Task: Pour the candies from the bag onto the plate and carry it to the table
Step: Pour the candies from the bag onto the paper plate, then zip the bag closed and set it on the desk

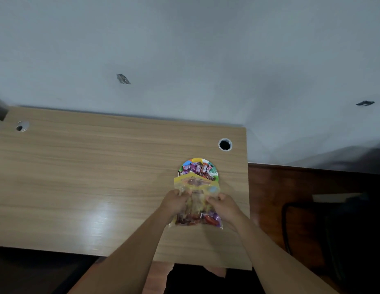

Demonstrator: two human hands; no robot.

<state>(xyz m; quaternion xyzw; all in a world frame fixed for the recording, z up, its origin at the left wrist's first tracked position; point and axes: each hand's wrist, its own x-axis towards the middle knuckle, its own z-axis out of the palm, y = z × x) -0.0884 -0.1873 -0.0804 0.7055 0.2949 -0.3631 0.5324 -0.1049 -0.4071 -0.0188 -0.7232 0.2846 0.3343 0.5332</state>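
Yellow-trimmed clear plastic makes up the zip bag (196,200) you are holding over the right part of the wooden desk (89,177), its open mouth tipped away from you onto the near edge of the plate (192,160). Wrapped candies (198,168), purple, red and brown, already lie heaped on that colourful paper plate, and more of them sit bunched in the bag's bottom end, nearest you. Your left hand (174,201) grips the bag's left side and your right hand (225,205) its right side, fingers of both curled closed into the plastic around its middle. The plate rests on the desk just this side of a round cable hole (225,144); a second hole (22,126) sits at the far left corner. Behind the desk stands a pale wall (184,49), and to its right dark flooring (280,187).
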